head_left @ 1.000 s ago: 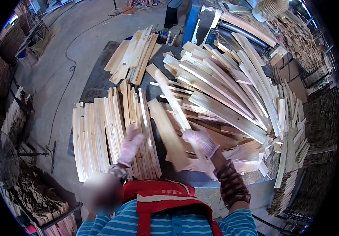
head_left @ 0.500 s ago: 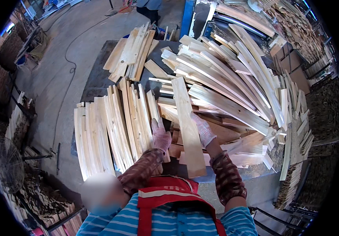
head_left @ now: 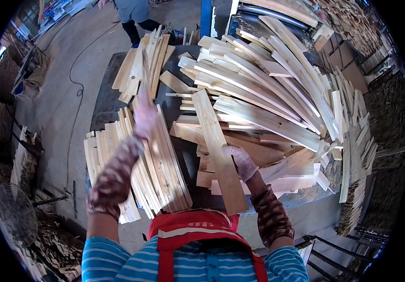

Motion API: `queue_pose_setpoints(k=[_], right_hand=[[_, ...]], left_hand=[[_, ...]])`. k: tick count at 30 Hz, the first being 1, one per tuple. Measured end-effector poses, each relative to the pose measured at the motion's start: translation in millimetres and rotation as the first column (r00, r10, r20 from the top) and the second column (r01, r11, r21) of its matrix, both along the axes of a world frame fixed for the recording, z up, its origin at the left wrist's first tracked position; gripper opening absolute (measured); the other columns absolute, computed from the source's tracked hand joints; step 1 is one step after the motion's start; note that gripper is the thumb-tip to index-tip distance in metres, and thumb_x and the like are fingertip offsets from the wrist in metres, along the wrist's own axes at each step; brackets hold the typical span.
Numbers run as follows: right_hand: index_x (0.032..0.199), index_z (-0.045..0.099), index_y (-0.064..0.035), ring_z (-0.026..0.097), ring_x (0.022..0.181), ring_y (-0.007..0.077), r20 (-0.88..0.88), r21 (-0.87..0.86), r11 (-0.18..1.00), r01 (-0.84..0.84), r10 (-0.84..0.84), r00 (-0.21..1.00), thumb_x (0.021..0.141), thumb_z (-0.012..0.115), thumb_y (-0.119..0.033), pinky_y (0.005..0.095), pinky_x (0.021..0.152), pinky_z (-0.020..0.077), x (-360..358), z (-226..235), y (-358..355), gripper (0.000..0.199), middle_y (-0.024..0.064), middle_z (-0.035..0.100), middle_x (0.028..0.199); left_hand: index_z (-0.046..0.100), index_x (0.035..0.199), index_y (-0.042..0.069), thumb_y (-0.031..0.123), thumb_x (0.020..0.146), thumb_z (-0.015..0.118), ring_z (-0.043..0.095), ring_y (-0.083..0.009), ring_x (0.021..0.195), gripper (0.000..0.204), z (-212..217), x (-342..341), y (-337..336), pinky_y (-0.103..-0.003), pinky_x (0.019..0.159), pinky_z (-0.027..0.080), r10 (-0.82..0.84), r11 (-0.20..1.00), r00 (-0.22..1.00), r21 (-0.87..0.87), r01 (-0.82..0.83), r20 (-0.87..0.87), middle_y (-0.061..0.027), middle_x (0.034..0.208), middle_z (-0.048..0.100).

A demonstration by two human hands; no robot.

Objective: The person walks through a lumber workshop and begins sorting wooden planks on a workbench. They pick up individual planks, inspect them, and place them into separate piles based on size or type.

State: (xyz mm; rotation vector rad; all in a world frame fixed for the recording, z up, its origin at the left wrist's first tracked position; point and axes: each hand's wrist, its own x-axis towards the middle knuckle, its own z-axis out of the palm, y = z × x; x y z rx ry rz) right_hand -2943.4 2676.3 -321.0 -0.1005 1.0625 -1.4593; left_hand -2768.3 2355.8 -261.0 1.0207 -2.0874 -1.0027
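Note:
A long pale wooden board (head_left: 210, 127) slants in front of me. My right hand (head_left: 241, 162), in a whitish-pink work glove, grips it by its right edge. My left hand (head_left: 144, 117) is raised over the left row of boards and smeared by motion. Rising from it is a narrow wooden slat (head_left: 146, 70), seen nearly edge-on, which it appears to hold. Beneath that hand, a row of boards (head_left: 162, 164) stands packed side by side on the dark table (head_left: 106, 87).
A loose fan of boards (head_left: 258, 84) covers the table's right side. A smaller board pile (head_left: 132, 70) lies at the far left. Beyond it stands another person (head_left: 134, 14). A cable (head_left: 78, 80) runs along the floor; a round fan (head_left: 14, 214) is at lower left.
My left hand has swung left and away from me, lifting a slat from the row's right side. The right hand still holds its board. The other person shows more fully.

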Motion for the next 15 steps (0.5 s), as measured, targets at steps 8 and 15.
queue_pose_setpoints(k=[8, 15], right_hand=[[0.116, 0.064, -0.0004, 0.069, 0.089, 0.021, 0.113, -0.06, 0.997, 0.053, -0.046, 0.993, 0.098, 0.059, -0.02, 0.0337, 0.081, 0.0573, 37, 9, -30, 0.027, 0.0089, 0.07, 0.104], [0.117, 0.064, -0.0014, 0.069, 0.089, 0.0192, 0.045, 0.002, 0.99, -0.141, 0.141, 0.989, 0.095, 0.065, -0.025, 0.0332, 0.081, 0.057, 71, 12, -39, 0.033, 0.0069, 0.071, 0.101]], left_hand=[[0.035, 0.15, 0.001, 0.008, 0.089, 0.065, 0.046, -0.0287, 0.137, 0.069, 68, -25, -29, -0.034, 0.115, 0.035, 0.057, 0.997, 0.916, 0.071, -0.032, -0.398, -0.0208, 0.15, 0.044], [0.05, 0.14, 0.003, 0.019, 0.089, 0.071, 0.063, -0.0189, 0.109, 0.057, -12, 21, 151, -0.035, 0.092, 0.053, 0.274, 0.292, 0.81, 0.847, 0.444, -0.518, -0.0093, 0.124, 0.064]])
